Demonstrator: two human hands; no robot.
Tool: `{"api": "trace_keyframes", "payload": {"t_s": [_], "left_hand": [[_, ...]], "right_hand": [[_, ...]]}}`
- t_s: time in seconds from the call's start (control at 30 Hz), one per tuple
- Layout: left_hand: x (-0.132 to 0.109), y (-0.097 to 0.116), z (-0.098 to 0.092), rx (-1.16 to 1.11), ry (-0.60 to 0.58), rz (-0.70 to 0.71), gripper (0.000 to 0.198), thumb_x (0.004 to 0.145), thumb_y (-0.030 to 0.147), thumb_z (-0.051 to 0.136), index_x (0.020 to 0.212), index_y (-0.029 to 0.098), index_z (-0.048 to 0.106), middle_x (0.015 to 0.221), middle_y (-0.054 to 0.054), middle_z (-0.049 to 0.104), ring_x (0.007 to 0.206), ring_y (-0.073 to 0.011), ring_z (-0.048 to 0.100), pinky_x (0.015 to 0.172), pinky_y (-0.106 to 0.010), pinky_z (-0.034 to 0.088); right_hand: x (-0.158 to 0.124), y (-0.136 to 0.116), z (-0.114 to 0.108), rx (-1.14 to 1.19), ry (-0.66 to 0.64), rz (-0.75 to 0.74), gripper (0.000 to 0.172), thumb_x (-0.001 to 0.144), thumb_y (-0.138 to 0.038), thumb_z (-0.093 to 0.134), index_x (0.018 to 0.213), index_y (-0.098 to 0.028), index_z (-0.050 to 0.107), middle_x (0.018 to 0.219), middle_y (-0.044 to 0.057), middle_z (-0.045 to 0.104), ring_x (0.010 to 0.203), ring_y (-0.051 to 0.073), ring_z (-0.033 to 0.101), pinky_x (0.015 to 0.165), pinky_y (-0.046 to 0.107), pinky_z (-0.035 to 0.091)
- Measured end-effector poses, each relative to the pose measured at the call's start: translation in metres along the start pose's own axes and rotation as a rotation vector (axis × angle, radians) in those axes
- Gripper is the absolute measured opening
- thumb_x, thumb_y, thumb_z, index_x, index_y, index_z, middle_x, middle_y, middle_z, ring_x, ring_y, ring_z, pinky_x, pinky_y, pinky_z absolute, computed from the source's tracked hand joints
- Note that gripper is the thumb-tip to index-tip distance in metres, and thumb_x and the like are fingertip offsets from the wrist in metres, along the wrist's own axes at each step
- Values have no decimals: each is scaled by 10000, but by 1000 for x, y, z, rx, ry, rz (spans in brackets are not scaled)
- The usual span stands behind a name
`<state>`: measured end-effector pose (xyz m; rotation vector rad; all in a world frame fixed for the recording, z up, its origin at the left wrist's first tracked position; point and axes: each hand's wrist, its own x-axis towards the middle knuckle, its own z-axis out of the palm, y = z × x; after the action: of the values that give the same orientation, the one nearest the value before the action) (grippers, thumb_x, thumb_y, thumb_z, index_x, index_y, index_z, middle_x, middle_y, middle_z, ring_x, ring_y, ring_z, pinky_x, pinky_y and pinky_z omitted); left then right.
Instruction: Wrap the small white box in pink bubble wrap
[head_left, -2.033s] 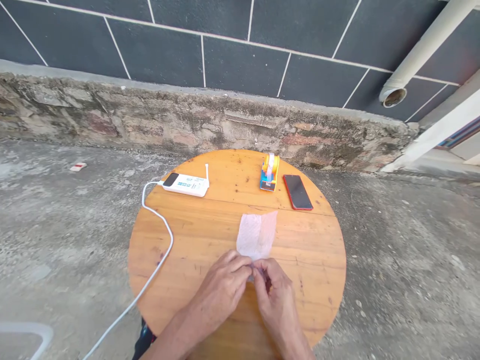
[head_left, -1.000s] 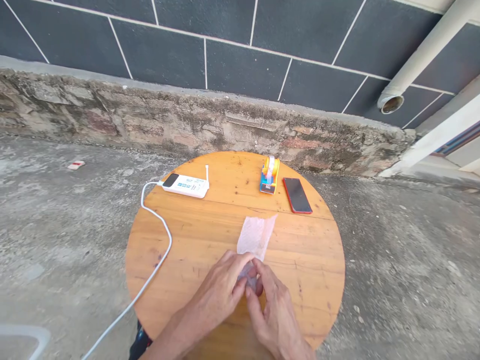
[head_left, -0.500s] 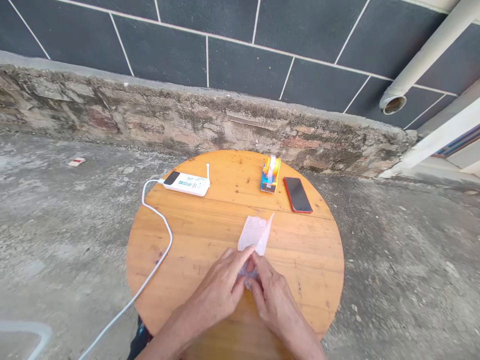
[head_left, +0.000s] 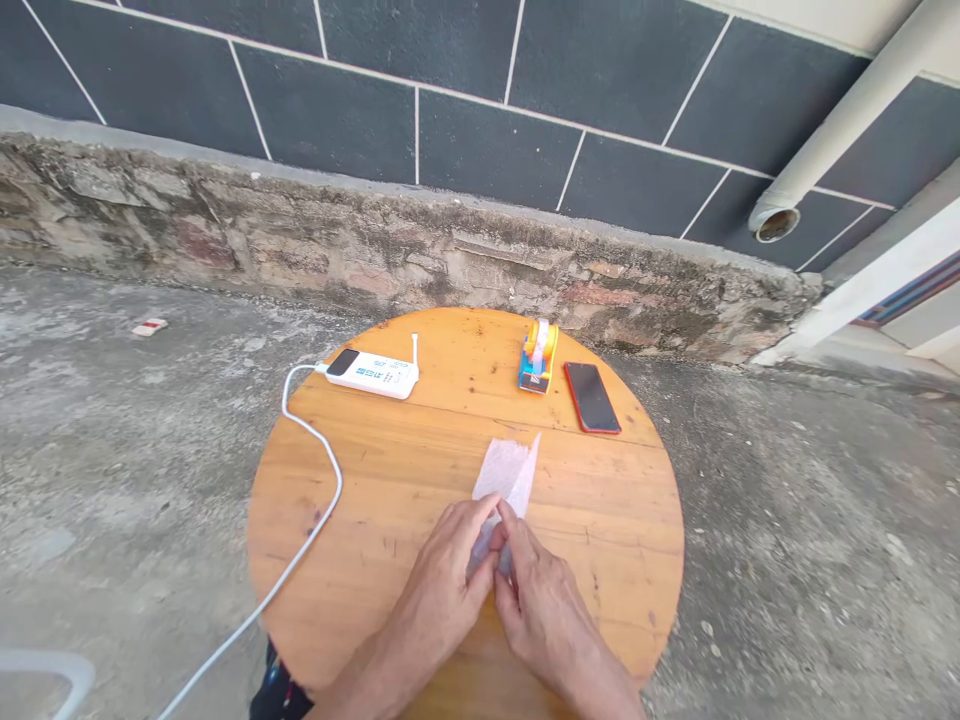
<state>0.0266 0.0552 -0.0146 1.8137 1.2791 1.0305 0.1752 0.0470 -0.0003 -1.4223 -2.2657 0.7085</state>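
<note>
A thin, pale pinkish-white sheet (head_left: 501, 470) lies on the round wooden table (head_left: 360, 520), its right side standing up in a fold. I cannot make out whether it is plastic wrap or tissue. My left hand (head_left: 452, 560) is closed on the sheet's near end from the left, thumb and forefinger pinching it. From the right, my right hand (head_left: 540, 590) pinches the same end, and the fingertips of both hands meet. Whatever lies inside the near end is hidden by my fingers.
Toward the back of the table stands a small yellow and blue tape dispenser (head_left: 538, 357), with a red-edged phone (head_left: 592, 398) to its right. A white power bank (head_left: 375, 374) sits at left; its white cable (head_left: 336, 480) runs off the table. Behind is a stone wall base (head_left: 337, 240).
My fingers have shifted slightly on the sheet's near end, thumbs drawn closer together. The whole view has tilted a little; the objects on the table stay put.
</note>
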Motion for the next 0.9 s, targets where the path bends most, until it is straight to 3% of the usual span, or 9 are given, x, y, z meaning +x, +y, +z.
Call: {"api": "trace_keyframes", "payload": {"t_s": [0.17, 0.37, 0.53, 0.6, 0.7, 0.9], "left_hand": [[0, -2, 4, 72, 23, 20, 566, 789, 40, 440, 1312, 254, 403, 1144, -67, 588, 1056, -195, 549, 878, -360, 499], [-1, 0, 4, 122, 13, 3, 599, 737, 13, 438, 1291, 241, 432, 1143, -64, 595, 1035, -206, 554, 866, -364, 499], [2, 3, 4, 140, -17, -8, 574, 725, 6, 427, 1255, 228, 457, 1120, -67, 604, 1041, -216, 546, 869, -381, 488], [3, 5, 3, 151, -36, -19, 571, 721, 4, 420, 1246, 225, 464, 1108, -69, 607, 1033, -220, 546, 868, -386, 484], [3, 7, 1, 160, -65, -28, 591, 714, -3, 410, 1253, 232, 458, 1101, -66, 610, 1025, -220, 543, 864, -379, 481], [5, 8, -1, 158, -96, -35, 594, 708, -8, 409, 1249, 232, 464, 1088, -58, 613, 1017, -222, 539, 858, -366, 475]], "right_hand": [[-9, 7, -5, 108, 36, -22, 680, 838, -91, 406, 1461, -215, 162, 1114, 87, 608, 767, 156, 622, 699, 287, 518], [-2, 21, -35, 43, 199, -44, 330, 928, -165, 363, 1214, -212, 520, 973, 63, 631, 802, 143, 616, 686, 237, 488], [28, 22, -45, -372, 66, -89, 391, 905, -131, 395, 1271, -228, 492, 790, 27, 668, 633, 162, 614, 578, 246, 407], [39, 21, -43, -506, 14, -100, 341, 878, -98, 421, 1164, -220, 561, 714, 14, 660, 568, 165, 590, 538, 249, 346], [45, 21, -40, -561, 2, -92, 215, 864, -76, 437, 879, -197, 614, 684, 14, 644, 549, 159, 560, 546, 263, 306], [49, 23, -38, -541, 31, -131, 218, 851, -38, 432, 801, -199, 571, 681, -6, 612, 554, 138, 514, 592, 262, 290]]}}
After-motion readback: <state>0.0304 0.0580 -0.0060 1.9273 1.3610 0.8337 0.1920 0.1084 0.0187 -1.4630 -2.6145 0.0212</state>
